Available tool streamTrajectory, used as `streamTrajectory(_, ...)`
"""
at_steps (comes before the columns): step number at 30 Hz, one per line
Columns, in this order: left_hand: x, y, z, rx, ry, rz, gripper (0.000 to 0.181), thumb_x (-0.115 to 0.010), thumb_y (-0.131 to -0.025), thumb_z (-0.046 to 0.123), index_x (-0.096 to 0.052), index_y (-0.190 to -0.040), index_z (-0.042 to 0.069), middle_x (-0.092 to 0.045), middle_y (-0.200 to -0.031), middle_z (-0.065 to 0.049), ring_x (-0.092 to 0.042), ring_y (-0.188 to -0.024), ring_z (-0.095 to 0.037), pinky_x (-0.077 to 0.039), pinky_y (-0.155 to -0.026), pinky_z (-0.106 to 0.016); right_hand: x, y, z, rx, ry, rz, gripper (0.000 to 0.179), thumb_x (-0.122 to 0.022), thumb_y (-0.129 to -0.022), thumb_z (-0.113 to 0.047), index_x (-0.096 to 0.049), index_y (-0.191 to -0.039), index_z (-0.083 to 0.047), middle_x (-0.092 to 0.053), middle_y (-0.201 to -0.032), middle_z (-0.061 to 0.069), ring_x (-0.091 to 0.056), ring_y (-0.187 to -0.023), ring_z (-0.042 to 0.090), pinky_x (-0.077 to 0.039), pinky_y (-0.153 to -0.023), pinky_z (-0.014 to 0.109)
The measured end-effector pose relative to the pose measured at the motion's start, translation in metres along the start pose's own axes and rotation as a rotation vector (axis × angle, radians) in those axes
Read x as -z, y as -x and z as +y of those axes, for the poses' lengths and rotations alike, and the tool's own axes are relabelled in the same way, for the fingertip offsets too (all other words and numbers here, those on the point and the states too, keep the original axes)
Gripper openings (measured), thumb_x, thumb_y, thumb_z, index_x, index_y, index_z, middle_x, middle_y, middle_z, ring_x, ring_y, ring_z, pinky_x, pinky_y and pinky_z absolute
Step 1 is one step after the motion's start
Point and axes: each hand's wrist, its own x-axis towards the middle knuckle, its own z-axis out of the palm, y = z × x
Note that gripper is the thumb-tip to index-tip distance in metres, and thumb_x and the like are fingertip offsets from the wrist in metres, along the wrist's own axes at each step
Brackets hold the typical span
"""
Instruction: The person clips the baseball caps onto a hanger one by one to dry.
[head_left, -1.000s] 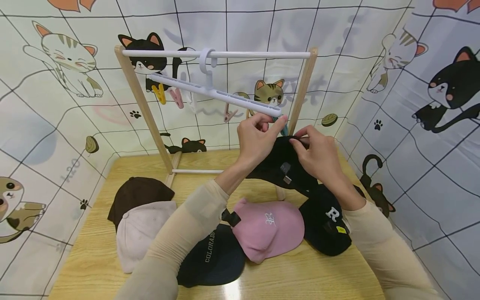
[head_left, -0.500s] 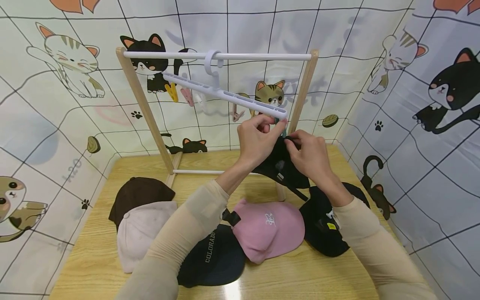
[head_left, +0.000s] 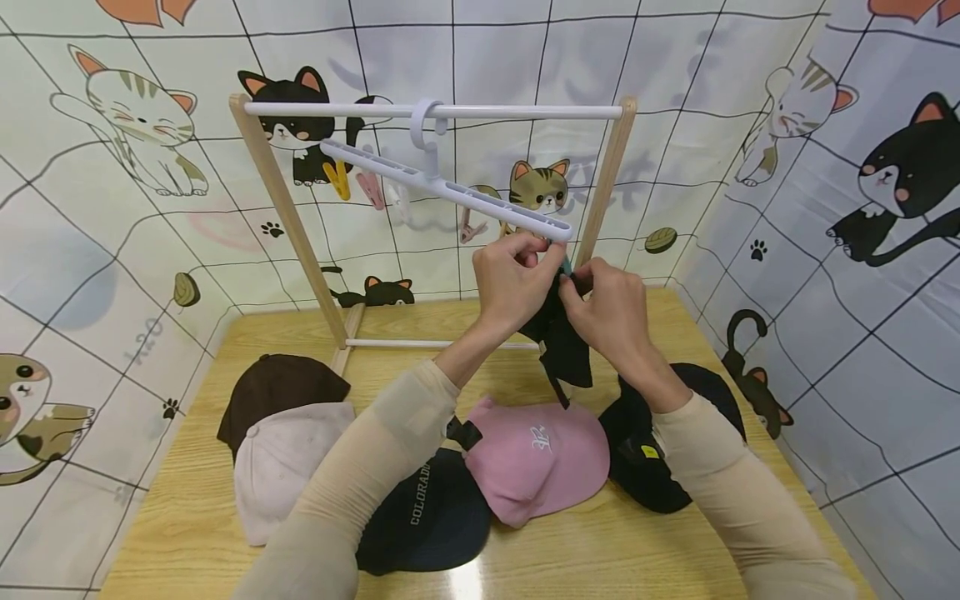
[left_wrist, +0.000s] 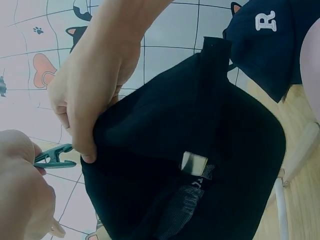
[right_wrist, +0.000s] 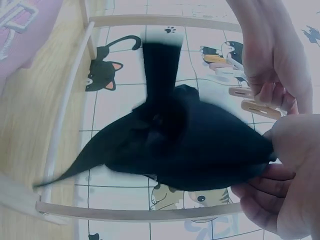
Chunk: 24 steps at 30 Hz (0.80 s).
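My left hand is under the low end of a white clip hanger and pinches a teal clothespin. In the left wrist view the clothespin's mouth faces the edge of a black cap. My right hand pinches that cap at its edge between thumb and fingers, and the cap dangles with its strap loose. The right wrist view shows the cap's dark body stretching away from my right fingers. Clothespin and cap edge are close together at the thumb of my right hand.
The hanger hooks over the white bar of a wooden rack, with yellow and pink clothespins on it. On the table lie brown, pale, navy, pink and black caps.
My right hand has moved left with the black cap, closer to my left hand. The cap has turned to a narrower side in the head view. The hanger has shifted slightly right.
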Motion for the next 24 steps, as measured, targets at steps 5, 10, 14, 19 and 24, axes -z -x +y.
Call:
streamTrajectory(5, -0.002, 0.001, -0.001, -0.048, -0.046, 0.012, 0.02, -0.078, -0.098, 0.016, -0.086, -0.086, 0.001, -0.063, -0.058, -0.009, -0.046, -0.054, -0.005, -0.032, -0.058, -0.019, -0.004, 0.002, -0.004, 0.043, 0.047, 0.045, 0.024, -0.075, -0.099, -0.014, -0.073, -0.088, 0.008, -0.074, -0.071, 0.023, -0.067, -0.058, 0.041, -0.049, -0.055, 0.051)
streamTrajectory(10, -0.004, 0.0, -0.003, -0.077, -0.076, 0.019, 0.02, -0.077, -0.097, 0.014, -0.087, -0.085, 0.001, -0.064, -0.057, -0.009, -0.051, -0.051, -0.013, -0.031, -0.058, -0.018, -0.007, 0.002, -0.007, 0.072, 0.095, 0.089, 0.029, -0.074, -0.098, -0.017, -0.069, -0.08, 0.005, -0.067, -0.063, 0.02, -0.059, -0.05, 0.037, -0.041, -0.051, 0.044)
streamTrajectory(14, -0.003, 0.0, -0.003, -0.082, -0.086, 0.025, 0.022, -0.077, -0.096, 0.015, -0.088, -0.082, 0.002, -0.068, -0.058, -0.01, -0.058, -0.051, -0.019, -0.032, -0.057, -0.018, -0.01, 0.004, -0.008, 0.077, 0.107, 0.123, 0.03, -0.073, -0.097, -0.017, -0.069, -0.077, 0.004, -0.066, -0.06, 0.019, -0.055, -0.046, 0.034, -0.037, -0.049, 0.041)
streamTrajectory(19, -0.002, -0.001, -0.003, -0.078, -0.102, 0.028, 0.022, -0.078, -0.096, 0.015, -0.089, -0.082, 0.003, -0.073, -0.061, -0.009, -0.066, -0.054, -0.022, -0.036, -0.058, -0.018, -0.012, 0.005, -0.011, 0.088, 0.114, 0.148, 0.03, -0.072, -0.097, -0.016, -0.067, -0.074, 0.003, -0.064, -0.058, 0.018, -0.05, -0.044, 0.03, -0.033, -0.049, 0.037)
streamTrajectory(24, -0.001, -0.002, -0.002, -0.084, -0.117, 0.026, 0.022, -0.078, -0.096, 0.016, -0.09, -0.083, 0.004, -0.076, -0.063, -0.009, -0.069, -0.056, -0.021, -0.04, -0.059, -0.02, -0.013, 0.006, -0.014, 0.101, 0.13, 0.166, 0.034, -0.071, -0.098, -0.016, -0.065, -0.07, 0.002, -0.061, -0.055, 0.016, -0.046, -0.043, 0.027, -0.027, -0.049, 0.034)
